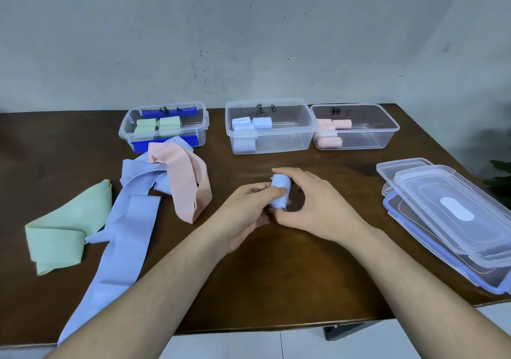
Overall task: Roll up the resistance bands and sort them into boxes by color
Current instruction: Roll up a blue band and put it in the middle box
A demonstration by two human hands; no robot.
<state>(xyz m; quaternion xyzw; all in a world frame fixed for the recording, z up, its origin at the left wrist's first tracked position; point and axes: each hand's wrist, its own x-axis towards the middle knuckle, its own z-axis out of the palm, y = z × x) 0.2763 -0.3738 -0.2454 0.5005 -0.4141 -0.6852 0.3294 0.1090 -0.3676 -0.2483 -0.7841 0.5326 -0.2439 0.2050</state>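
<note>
You held a rolled blue band point(279, 190) above the middle of the brown table point(276, 289), your left hand point(246, 214) and right hand point(312, 206) both curled around it, fingers pinching the roll. At far centre stood the clear blue-band box point(290, 142) with blue rolls inside, flanked by the green-band box point(127, 131) at left and the pink-band box point(381, 140) at right. Loose blue point(121, 248), pink point(185, 181) and green point(63, 234) bands lay at left; stacked lids point(442, 214) lay at right.
</note>
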